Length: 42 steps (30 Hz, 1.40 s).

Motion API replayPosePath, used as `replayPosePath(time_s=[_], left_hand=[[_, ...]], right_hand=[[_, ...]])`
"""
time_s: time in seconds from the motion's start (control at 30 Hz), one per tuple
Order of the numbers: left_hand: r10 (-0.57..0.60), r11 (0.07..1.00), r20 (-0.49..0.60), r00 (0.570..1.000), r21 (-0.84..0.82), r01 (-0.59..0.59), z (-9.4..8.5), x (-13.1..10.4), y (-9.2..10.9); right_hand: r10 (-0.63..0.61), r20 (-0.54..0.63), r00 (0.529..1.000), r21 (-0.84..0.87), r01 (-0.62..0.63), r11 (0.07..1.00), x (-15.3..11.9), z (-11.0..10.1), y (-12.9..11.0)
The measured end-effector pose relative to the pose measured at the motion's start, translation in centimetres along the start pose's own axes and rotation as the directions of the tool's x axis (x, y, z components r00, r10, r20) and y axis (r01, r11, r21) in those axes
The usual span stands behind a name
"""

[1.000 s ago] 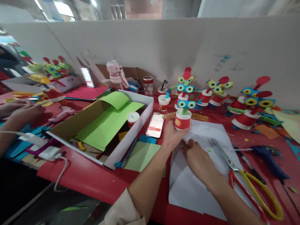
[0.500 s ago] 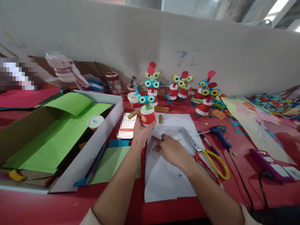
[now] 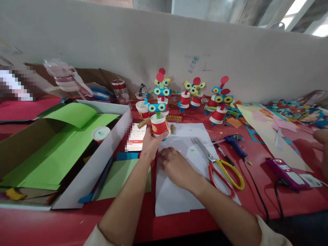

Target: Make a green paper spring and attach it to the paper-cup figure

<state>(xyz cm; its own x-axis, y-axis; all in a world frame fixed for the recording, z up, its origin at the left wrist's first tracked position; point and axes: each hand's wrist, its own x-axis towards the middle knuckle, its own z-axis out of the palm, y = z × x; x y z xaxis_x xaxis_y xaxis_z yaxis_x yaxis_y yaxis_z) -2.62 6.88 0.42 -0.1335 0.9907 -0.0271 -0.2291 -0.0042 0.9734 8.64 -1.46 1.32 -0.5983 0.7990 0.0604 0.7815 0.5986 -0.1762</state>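
Note:
My left hand [image 3: 149, 145] is wrapped round the lower part of a paper-cup figure [image 3: 159, 125], holding it upright above the table. This figure has a red and white cup body, a blue strip with two round eyes, a green folded neck and folded paper-spring arms. Just below and to the right, my right hand [image 3: 174, 167] bends over the white paper sheet [image 3: 179, 201], its fingers curled together. Anything between those fingertips is hidden. Right of that hand, large scissors [image 3: 211, 157] with red and yellow handles lie partly open on the sheet.
Several finished cup figures [image 3: 218, 115] stand at the back. A blue glue gun [image 3: 237, 147], a pen [image 3: 225, 155] and a purple device [image 3: 288, 174] with cables lie right. On the left are a box [image 3: 120, 124] of green paper, a phone [image 3: 135, 136] and green sheets [image 3: 120, 177]. Another person's hand [image 3: 321, 136] shows at the right edge.
My right hand has shifted slightly left on the sheet, its fingers now more curled. The left hand still holds the cup figure. The whole view has shifted a little.

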Motion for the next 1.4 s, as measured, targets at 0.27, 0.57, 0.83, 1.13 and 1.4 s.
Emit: replayPosePath(time_s=[0.27,0.57,0.83,1.13,1.4], left_hand=[[-0.044,0.999,0.017,0.999,-0.03,0.044,0.1,-0.3,0.7],[-0.016,1.0,0.052,0.999,0.02,0.015,0.1,-0.4,0.3],[0.004,0.998,0.139,0.99,0.06,-0.012,0.1,-2.3,0.7],[-0.109,0.971,0.064,0.992,0.22,0.092,-1.1,-4.3,0.2],[-0.059,0.969,0.049,0.997,0.244,0.045,-0.7,-4.2,-0.4]], right_hand=[[-0.028,0.032,0.999,0.04,0.027,0.999,-1.8,-0.2,1.2],[0.23,-0.048,0.972,-0.068,-0.233,0.97,-4.1,0.8,1.0],[0.207,-0.108,0.972,-0.007,-0.209,0.978,-6.5,2.0,0.8],[0.212,-0.145,0.966,0.023,-0.211,0.977,-6.6,2.0,0.6],[0.214,-0.157,0.964,0.04,-0.21,0.977,-6.8,2.1,0.7]])
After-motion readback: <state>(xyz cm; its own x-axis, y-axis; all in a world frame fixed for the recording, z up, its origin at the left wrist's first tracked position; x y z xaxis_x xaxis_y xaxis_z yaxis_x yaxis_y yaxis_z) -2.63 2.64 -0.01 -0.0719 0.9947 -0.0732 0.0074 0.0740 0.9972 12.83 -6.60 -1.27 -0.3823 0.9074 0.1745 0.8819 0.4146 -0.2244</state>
